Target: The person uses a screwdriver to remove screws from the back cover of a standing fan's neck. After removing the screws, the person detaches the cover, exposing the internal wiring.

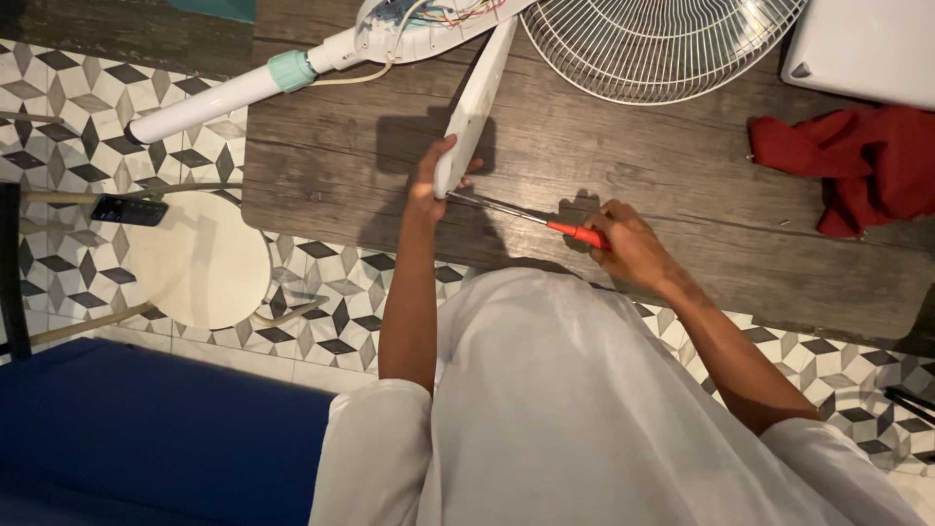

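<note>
My left hand (pixel 429 180) grips the lower end of a long white plastic fan cover (pixel 475 102), which stands tilted on the dark wooden table (pixel 623 185). My right hand (pixel 628 244) is closed around the red handle of a screwdriver (pixel 575 232). Its metal shaft runs left and its tip meets the bottom of the white cover near my left thumb. Above lies the opened white fan body with coloured wires (pixel 429 19) and its white pole (pixel 224 97).
A white wire fan grille (pixel 653 44) lies at the table's top. A red cloth (pixel 857 166) sits at the right, a white box (pixel 867 49) above it. A round white stool (pixel 200 258) stands on the patterned tile floor, and a blue seat (pixel 146 438) is at lower left.
</note>
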